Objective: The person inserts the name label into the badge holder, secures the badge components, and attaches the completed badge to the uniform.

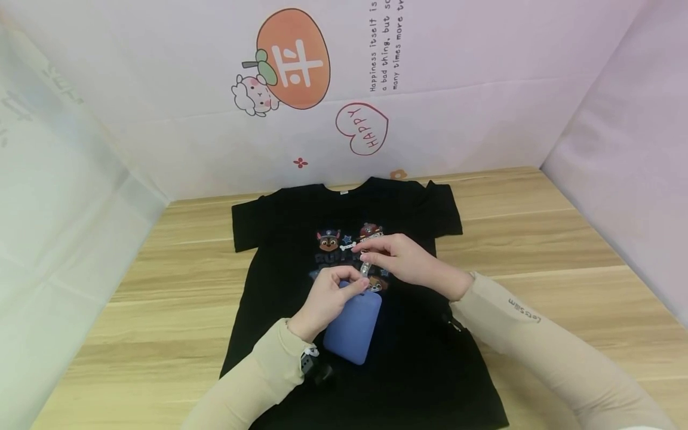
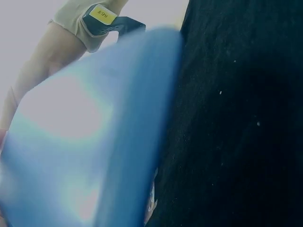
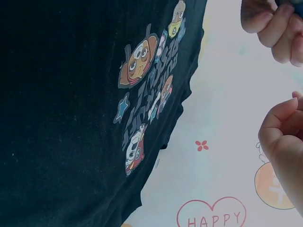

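Observation:
A blue card holder (image 1: 353, 327) hangs tilted over a black T-shirt (image 1: 290, 227) with a cartoon print. My left hand (image 1: 330, 298) pinches the holder's top edge between thumb and forefinger. From that edge rises a short clear strap clip (image 1: 365, 269), its upper end at the fingertips of my right hand (image 1: 400, 260), which pinches it. The right wrist view has my right hand (image 3: 284, 135) with thumb and forefinger together, the clip hidden from that side. In the left wrist view the blue card holder (image 2: 71, 142) fills much of the picture, glare on its face.
The T-shirt lies flat on a wood-grain table (image 1: 177, 280), its collar toward the back. A white printed cloth (image 1: 204, 143) stands behind, and pale cloth walls (image 1: 634, 149) rise on both sides. A black wrist camera (image 2: 104, 21) with a yellow label sits on the sleeve.

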